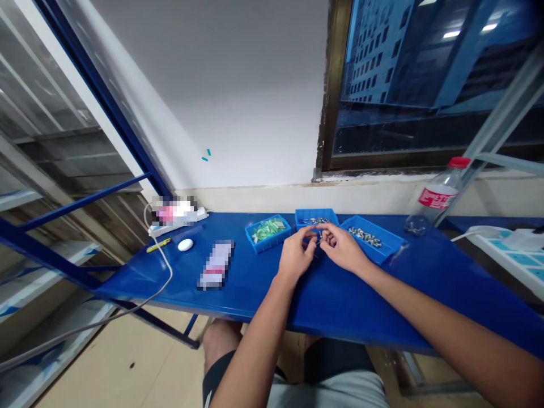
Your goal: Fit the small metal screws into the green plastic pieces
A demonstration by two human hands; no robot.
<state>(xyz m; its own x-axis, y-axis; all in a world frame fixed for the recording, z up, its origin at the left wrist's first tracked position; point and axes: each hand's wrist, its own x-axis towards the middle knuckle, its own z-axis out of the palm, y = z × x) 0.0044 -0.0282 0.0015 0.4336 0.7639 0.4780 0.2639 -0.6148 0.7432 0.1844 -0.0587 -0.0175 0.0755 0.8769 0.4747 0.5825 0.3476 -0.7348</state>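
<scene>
My left hand (297, 253) and my right hand (341, 245) meet over the blue table (250, 297), fingertips pinched close together. Something small, with a thin metallic glint, is between them; its kind is too small to make out. Just behind the hands stands a blue bin (302, 217) holding thin metal pieces (322, 220), partly covered by my fingers. To the right, another blue bin (393, 245) contains small shiny metal parts (366, 236). A third blue bin (264, 245) with green pieces (267, 228) sits left of my left hand.
A phone (216, 265), a white oval object (185, 245) and a yellow cutter (158, 245) lie on the left. A cable (170, 272) hangs over the table's left edge. At right stand a red-capped bottle (437, 195) and a white power strip (510, 255). The wall (238, 113) rises behind.
</scene>
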